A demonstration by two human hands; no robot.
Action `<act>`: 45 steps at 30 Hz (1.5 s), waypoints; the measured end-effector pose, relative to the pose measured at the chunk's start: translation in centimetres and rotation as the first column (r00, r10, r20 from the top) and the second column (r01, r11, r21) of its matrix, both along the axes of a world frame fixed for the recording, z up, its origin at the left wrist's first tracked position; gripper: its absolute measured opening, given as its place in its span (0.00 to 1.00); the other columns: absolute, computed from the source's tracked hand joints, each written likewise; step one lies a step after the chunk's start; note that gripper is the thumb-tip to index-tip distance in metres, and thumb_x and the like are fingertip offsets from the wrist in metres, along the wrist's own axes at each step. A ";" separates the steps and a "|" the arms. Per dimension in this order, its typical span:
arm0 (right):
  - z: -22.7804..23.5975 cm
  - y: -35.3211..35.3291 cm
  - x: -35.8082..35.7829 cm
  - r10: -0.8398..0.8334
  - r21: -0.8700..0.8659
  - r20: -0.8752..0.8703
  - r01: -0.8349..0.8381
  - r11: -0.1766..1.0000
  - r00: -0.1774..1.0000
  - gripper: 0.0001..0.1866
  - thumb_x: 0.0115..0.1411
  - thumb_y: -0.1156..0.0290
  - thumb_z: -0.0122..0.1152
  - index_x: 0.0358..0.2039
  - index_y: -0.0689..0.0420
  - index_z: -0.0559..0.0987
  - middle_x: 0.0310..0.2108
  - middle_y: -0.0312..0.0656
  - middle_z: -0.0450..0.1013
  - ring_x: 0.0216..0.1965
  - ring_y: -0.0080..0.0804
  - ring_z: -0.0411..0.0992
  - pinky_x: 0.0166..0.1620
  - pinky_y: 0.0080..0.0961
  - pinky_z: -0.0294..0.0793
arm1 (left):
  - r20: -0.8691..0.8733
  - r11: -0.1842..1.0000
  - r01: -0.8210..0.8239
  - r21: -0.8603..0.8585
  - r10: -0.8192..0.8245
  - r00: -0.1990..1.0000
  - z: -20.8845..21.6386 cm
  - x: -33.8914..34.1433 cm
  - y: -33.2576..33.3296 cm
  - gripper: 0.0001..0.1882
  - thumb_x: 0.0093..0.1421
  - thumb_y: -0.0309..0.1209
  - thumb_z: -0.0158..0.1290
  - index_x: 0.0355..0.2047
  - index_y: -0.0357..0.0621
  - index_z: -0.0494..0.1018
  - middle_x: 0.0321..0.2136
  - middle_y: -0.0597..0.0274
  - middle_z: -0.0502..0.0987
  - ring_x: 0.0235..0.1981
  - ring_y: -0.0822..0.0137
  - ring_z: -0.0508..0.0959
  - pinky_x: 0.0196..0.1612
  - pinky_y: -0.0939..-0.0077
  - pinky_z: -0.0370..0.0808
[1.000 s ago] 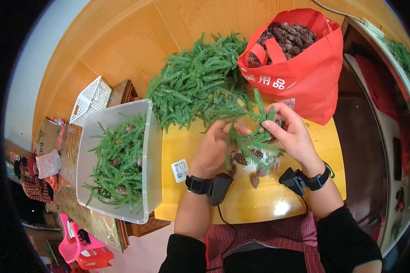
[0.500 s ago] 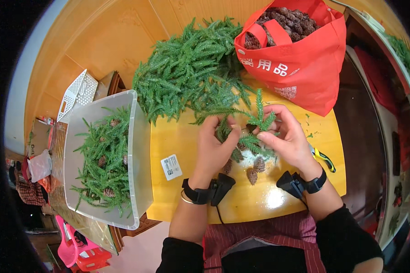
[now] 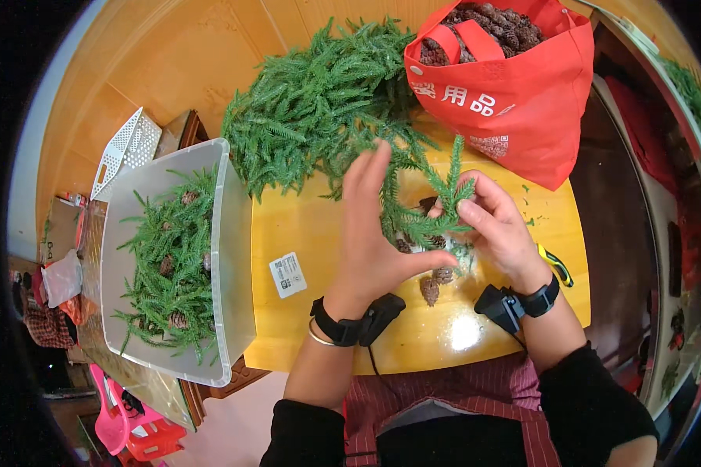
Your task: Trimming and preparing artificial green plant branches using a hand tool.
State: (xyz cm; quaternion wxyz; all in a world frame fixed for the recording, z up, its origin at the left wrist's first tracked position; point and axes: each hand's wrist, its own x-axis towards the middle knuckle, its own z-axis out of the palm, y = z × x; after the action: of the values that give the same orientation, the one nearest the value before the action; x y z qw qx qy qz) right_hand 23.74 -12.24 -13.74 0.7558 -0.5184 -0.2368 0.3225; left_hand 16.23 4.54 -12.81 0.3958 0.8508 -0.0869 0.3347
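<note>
My right hand (image 3: 494, 222) pinches a green artificial pine sprig (image 3: 424, 222) between thumb and fingers, above the right middle of the yellow table. To its left, my left hand (image 3: 370, 222) is spread, thumb pointing right and fingers pointing away from me, with nothing in its grasp. Beneath the sprig lie several loose pine cones (image 3: 430, 289), partly covered by the greenery. Behind my hands a big heap of green pine sprigs (image 3: 311, 101) covers the far part of the table. Each wrist wears a black strapped device.
A clear plastic bin (image 3: 224, 296) on the left holds sprigs with cones. A red bag (image 3: 514, 109) full of pine cones stands at the far right. Yellow-and-black handled pliers (image 3: 557, 268) lie beside my right wrist. A white label card (image 3: 288, 275) is on the table.
My left hand has let go of the sprig and spread its fingers, moving slightly away from me. My right hand keeps its pinch. The view has shifted slightly.
</note>
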 end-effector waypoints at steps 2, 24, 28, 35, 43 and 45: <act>0.0 0.3 -0.3 -0.004 0.047 0.005 0.004 0.999 1.000 0.15 0.60 0.69 0.47 0.45 0.60 0.63 0.39 0.46 0.69 0.43 0.31 0.69 0.47 0.28 0.68 | -0.010 0.999 -0.019 0.047 0.020 1.000 0.2 -0.1 0.1 0.61 0.24 0.46 0.70 0.58 0.39 0.50 0.53 0.51 0.58 0.55 0.56 0.59 0.55 0.63 0.58; 0.0 0.4 -0.8 0.016 0.037 0.066 -0.019 0.999 0.998 0.10 0.56 0.77 0.52 0.39 0.58 0.65 0.32 0.31 0.66 0.37 0.15 0.66 0.39 0.12 0.65 | -0.121 0.963 0.130 -0.235 -0.162 0.979 -0.6 0.0 -0.2 0.46 0.39 0.26 0.61 0.58 0.39 0.50 0.53 0.54 0.59 0.51 0.64 0.64 0.49 0.73 0.66; -0.4 0.5 -0.8 0.022 0.136 0.016 -0.024 0.990 1.000 0.12 0.56 0.80 0.51 0.41 0.59 0.64 0.38 0.35 0.65 0.45 0.21 0.65 0.44 0.16 0.65 | -0.115 0.955 0.142 -0.259 -0.176 0.978 -0.5 0.0 0.0 0.46 0.40 0.23 0.60 0.58 0.40 0.49 0.52 0.53 0.59 0.51 0.65 0.64 0.47 0.75 0.68; -0.1 0.4 -0.8 -0.002 0.061 0.126 -0.006 0.998 0.992 0.14 0.55 0.75 0.50 0.42 0.60 0.63 0.42 0.42 0.66 0.47 0.32 0.67 0.46 0.25 0.67 | -0.123 0.956 0.140 -0.258 -0.176 0.977 -0.5 0.0 0.0 0.46 0.40 0.23 0.60 0.59 0.41 0.49 0.51 0.53 0.61 0.51 0.65 0.65 0.49 0.74 0.66; -0.1 0.0 -0.4 0.059 0.094 0.084 -0.067 0.993 0.995 0.16 0.54 0.84 0.47 0.44 0.61 0.63 0.39 0.38 0.67 0.44 0.23 0.66 0.44 0.19 0.67 | -0.115 0.948 0.157 -0.277 -0.195 0.974 -0.5 0.0 0.0 0.44 0.41 0.22 0.59 0.58 0.41 0.49 0.49 0.54 0.63 0.50 0.65 0.65 0.53 0.72 0.62; 0.0 0.2 -0.5 0.063 0.112 0.082 -0.072 0.991 0.995 0.16 0.55 0.84 0.47 0.44 0.61 0.62 0.39 0.38 0.67 0.44 0.23 0.66 0.44 0.19 0.67 | -0.108 0.940 0.172 -0.295 -0.212 0.971 -0.4 0.0 0.1 0.44 0.42 0.23 0.59 0.58 0.40 0.50 0.48 0.55 0.63 0.50 0.65 0.65 0.53 0.72 0.61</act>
State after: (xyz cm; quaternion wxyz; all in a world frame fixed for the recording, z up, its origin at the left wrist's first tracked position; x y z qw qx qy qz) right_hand 23.24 -12.07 -13.72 0.7631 -0.4780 -0.3019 0.3132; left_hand 16.23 4.59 -13.24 0.5496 0.7937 -0.0932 0.2437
